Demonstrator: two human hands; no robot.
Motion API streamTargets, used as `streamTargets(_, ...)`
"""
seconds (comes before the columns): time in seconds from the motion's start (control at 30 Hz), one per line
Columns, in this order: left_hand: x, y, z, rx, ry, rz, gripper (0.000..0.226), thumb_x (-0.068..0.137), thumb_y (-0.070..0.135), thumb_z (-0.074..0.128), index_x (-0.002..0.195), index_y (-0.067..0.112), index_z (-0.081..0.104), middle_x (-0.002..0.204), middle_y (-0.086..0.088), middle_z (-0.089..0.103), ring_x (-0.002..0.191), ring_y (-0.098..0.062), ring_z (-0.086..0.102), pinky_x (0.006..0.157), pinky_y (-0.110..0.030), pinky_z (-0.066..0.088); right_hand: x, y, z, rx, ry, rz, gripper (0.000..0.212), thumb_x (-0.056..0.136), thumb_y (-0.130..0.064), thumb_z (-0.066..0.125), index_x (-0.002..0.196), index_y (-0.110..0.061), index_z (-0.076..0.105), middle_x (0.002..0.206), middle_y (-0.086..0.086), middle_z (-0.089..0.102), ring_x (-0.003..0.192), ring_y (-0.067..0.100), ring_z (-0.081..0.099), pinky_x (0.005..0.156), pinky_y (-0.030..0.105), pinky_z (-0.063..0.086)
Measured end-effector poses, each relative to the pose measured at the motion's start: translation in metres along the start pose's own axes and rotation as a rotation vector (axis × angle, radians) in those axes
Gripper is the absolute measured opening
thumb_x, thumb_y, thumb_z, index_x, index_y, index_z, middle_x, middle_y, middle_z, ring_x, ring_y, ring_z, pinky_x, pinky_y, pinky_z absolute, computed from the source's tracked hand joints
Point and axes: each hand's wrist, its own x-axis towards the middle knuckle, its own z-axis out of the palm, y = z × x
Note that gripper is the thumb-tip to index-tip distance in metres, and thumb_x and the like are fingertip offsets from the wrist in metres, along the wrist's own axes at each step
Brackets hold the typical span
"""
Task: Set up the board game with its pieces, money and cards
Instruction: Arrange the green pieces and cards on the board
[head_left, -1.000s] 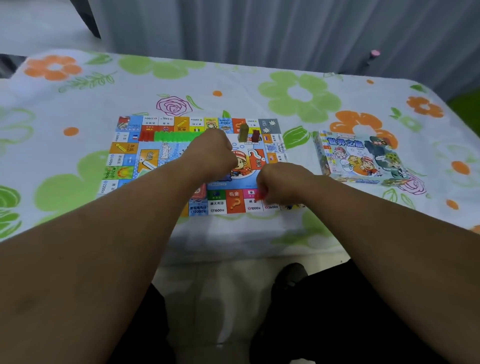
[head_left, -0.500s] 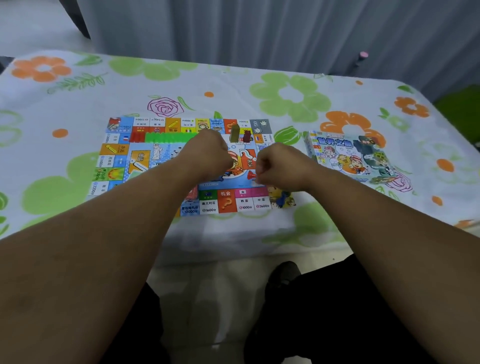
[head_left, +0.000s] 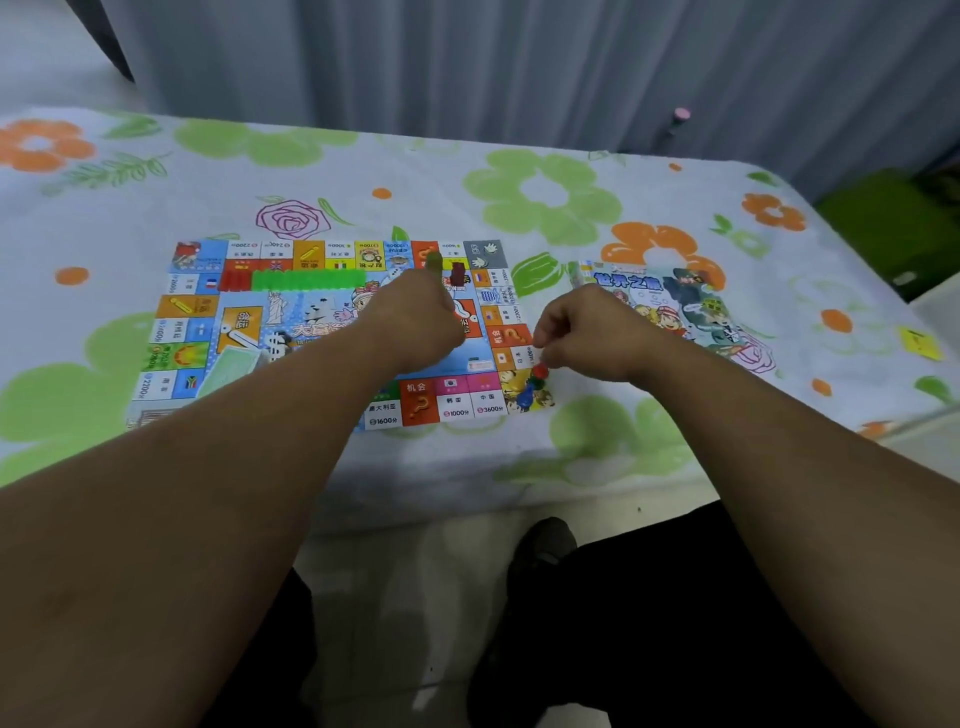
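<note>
The colourful game board (head_left: 291, 317) lies flat on the flowered tablecloth. At its near right corner stand a blue pawn (head_left: 525, 398), a green pawn (head_left: 537, 384) and a red pawn (head_left: 540, 370). My right hand (head_left: 589, 332) hovers at that corner, its bunched fingertips pinching the top of the red pawn. My left hand (head_left: 415, 317) is a closed fist over the board's middle; what is inside it is hidden. A row of green houses (head_left: 309, 279) and red houses (head_left: 236, 280) lines the far side. A pale green card stack (head_left: 228, 371) lies on the near left.
The game box (head_left: 670, 306) lies to the right of the board. An olive piece (head_left: 434, 260) and a dark red piece (head_left: 458, 273) stand near the board's far right corner. A yellow note (head_left: 919, 343) sits at the right edge. The table's front edge (head_left: 467, 499) runs just before my knees.
My right hand rose toward my left fist, then came back down to the board's near right corner, where a red pawn now shows. My left fist stayed over the board's middle.
</note>
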Motion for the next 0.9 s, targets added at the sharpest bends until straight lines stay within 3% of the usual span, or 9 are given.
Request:
streamTargets(0.07, 0.001, 0.001, 0.002, 0.008, 0.0, 0.005, 0.013, 0.085, 0.004, 0.064, 0.092, 0.013, 0.058, 0.085, -0.014, 0.05, 0.075, -0.021, 0.047, 0.068, -0.034, 0.04, -0.001, 0.003, -0.001, -0.041, -0.029, 0.038, 0.008, 0.079, 0.001, 0.075, 0.081, -0.006, 0.072, 0.071, -0.003, 0.066, 0.065, 0.006, 0.06, 0.059, 0.024, 0.047)
streamTargets(0.17, 0.003, 0.0, 0.004, 0.002, 0.006, 0.006, 0.013, 0.085, 0.004, 0.064, 0.089, 0.013, 0.056, 0.087, -0.011, 0.048, 0.076, -0.021, 0.045, 0.069, -0.032, 0.038, -0.003, 0.01, -0.001, -0.069, -0.073, 0.12, 0.008, 0.08, 0.003, 0.074, 0.078, -0.005, 0.072, 0.065, 0.001, 0.066, 0.057, 0.013, 0.061, 0.044, 0.021, 0.045)
streamTargets(0.27, 0.004, -0.001, 0.004, 0.004, 0.004, 0.011, 0.013, 0.085, 0.005, 0.065, 0.089, 0.013, 0.056, 0.086, -0.011, 0.048, 0.075, -0.022, 0.046, 0.068, -0.033, 0.039, -0.002, 0.015, 0.002, -0.081, -0.118, 0.169, 0.008, 0.08, 0.002, 0.077, 0.076, -0.003, 0.072, 0.066, 0.005, 0.069, 0.064, 0.023, 0.067, 0.05, 0.027, 0.052)
streamTargets(0.4, 0.007, -0.003, 0.005, 0.0, 0.009, 0.012, 0.013, 0.084, 0.006, 0.066, 0.089, 0.013, 0.057, 0.087, -0.011, 0.049, 0.076, -0.022, 0.046, 0.069, -0.034, 0.04, 0.003, 0.013, 0.009, -0.12, -0.133, 0.163, 0.007, 0.08, -0.001, 0.079, 0.081, 0.002, 0.072, 0.08, 0.019, 0.073, 0.065, 0.026, 0.065, 0.054, 0.033, 0.058)
streamTargets(0.53, 0.008, -0.005, 0.005, -0.013, -0.004, 0.018, 0.015, 0.084, 0.005, 0.066, 0.089, 0.015, 0.056, 0.084, -0.011, 0.048, 0.074, -0.019, 0.046, 0.067, -0.035, 0.039, 0.007, 0.011, 0.013, -0.163, -0.132, 0.172, 0.01, 0.079, -0.003, 0.08, 0.083, 0.002, 0.072, 0.084, 0.022, 0.073, 0.066, 0.029, 0.065, 0.067, 0.045, 0.061)
streamTargets(0.7, 0.01, -0.007, 0.004, -0.009, -0.004, 0.02, 0.015, 0.084, 0.004, 0.065, 0.089, 0.015, 0.056, 0.083, -0.011, 0.048, 0.071, -0.02, 0.046, 0.065, -0.035, 0.039, 0.009, 0.008, 0.014, -0.186, -0.149, 0.193, 0.012, 0.078, -0.005, 0.083, 0.082, -0.002, 0.072, 0.083, 0.019, 0.073, 0.081, 0.036, 0.073, 0.07, 0.044, 0.062)
streamTargets(0.9, 0.011, -0.006, 0.005, -0.011, -0.009, 0.018, 0.015, 0.084, 0.005, 0.065, 0.089, 0.015, 0.055, 0.085, -0.011, 0.047, 0.073, -0.02, 0.046, 0.066, -0.036, 0.039, 0.007, 0.005, 0.014, -0.187, -0.154, 0.211, 0.014, 0.078, -0.004, 0.081, 0.087, 0.0, 0.071, 0.086, 0.021, 0.073, 0.085, 0.037, 0.074, 0.073, 0.046, 0.062)
